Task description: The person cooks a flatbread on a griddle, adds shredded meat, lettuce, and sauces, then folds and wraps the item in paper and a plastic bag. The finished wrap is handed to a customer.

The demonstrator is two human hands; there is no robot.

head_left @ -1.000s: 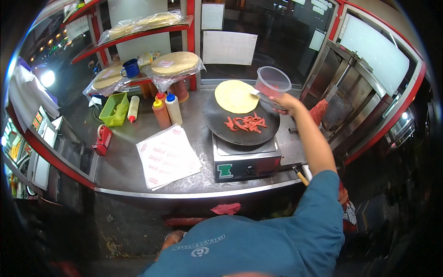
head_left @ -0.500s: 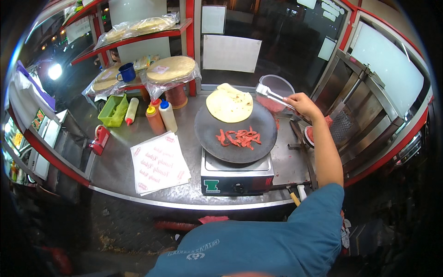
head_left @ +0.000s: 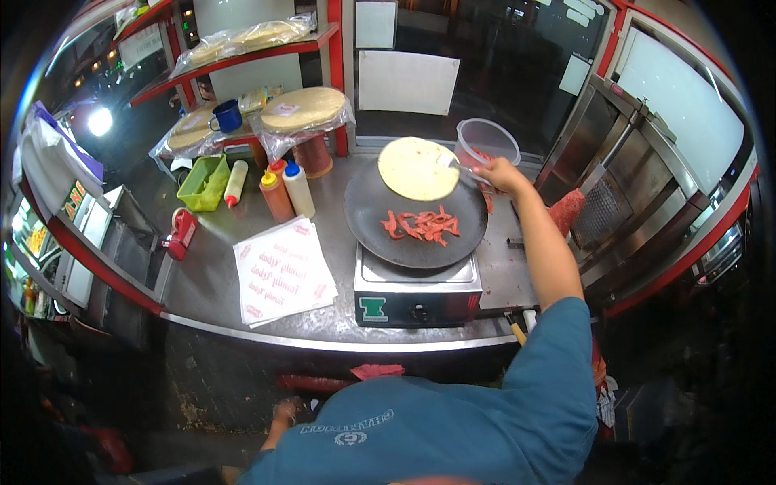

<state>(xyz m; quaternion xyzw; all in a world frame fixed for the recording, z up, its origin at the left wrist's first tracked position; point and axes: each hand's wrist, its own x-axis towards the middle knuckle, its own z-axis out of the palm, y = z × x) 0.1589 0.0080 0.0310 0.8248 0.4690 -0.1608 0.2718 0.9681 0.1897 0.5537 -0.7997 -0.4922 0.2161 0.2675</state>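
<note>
My right hand (head_left: 503, 175) grips a pair of tongs (head_left: 464, 169), whose tips are at the right edge of a round, pale flatbread (head_left: 414, 171). The flatbread lies on the far part of a round, dark griddle (head_left: 370, 241). Closer to me on the griddle, strips of reddish meat (head_left: 420, 225) are spread in a loose heap. Beneath it stands a steel stove (head_left: 388, 286) with a front knob. My left hand (head_left: 285, 411) hangs low at the left, below the counter edge; it is dim and its fingers are not clear.
Behind the griddle at the right is a clear plastic tub (head_left: 489, 139) with red meat. A stack of printed papers (head_left: 283, 271) lies left of the stove. Squeeze bottles (head_left: 276, 196), a green basket (head_left: 204, 183) and stacked flatbreads (head_left: 303, 110) stand beyond. A vertical grill (head_left: 606, 194) flanks the right.
My right hand has brought the tongs left and down to the flatbread's edge. The flatbread lies farther right and looks flatter. My left hand has come into view at the lower left.
</note>
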